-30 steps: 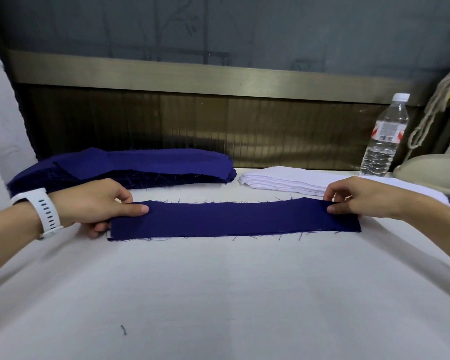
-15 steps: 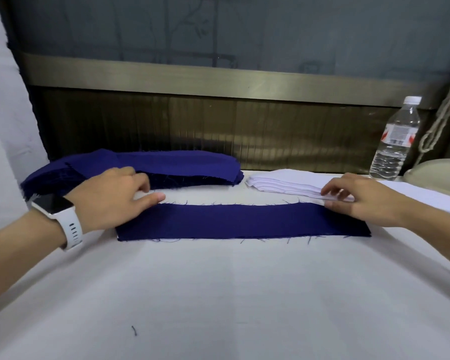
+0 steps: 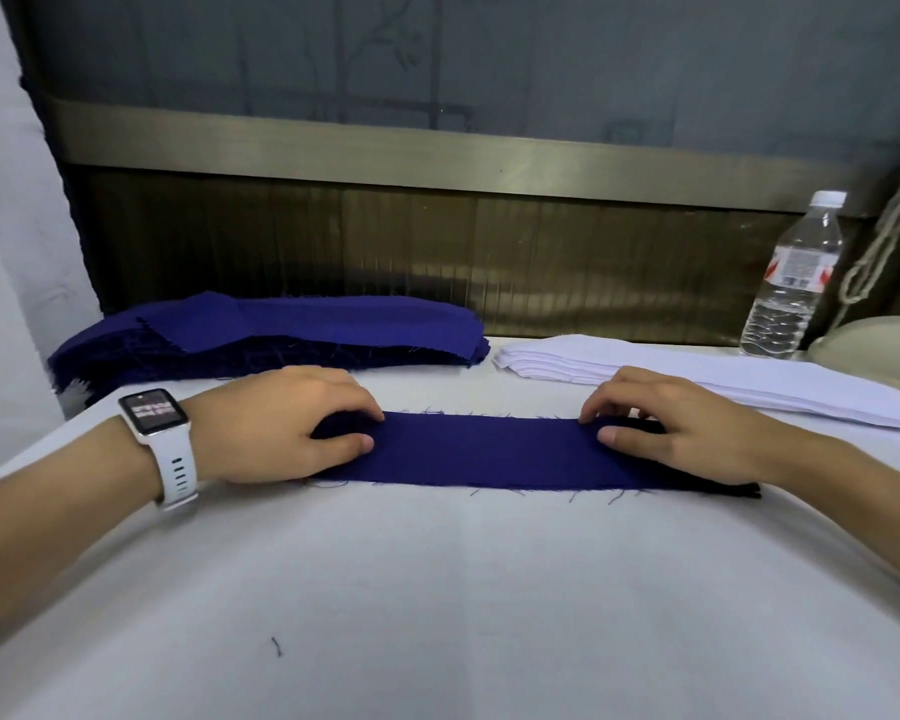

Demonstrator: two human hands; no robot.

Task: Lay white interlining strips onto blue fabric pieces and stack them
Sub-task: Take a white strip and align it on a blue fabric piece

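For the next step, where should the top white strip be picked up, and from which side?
Likely its left short end, pinched from the front by the right hand. The stack of white strips lies flat just behind the blue piece, and its layers fan apart slightly at that end, so a single edge should lift free.
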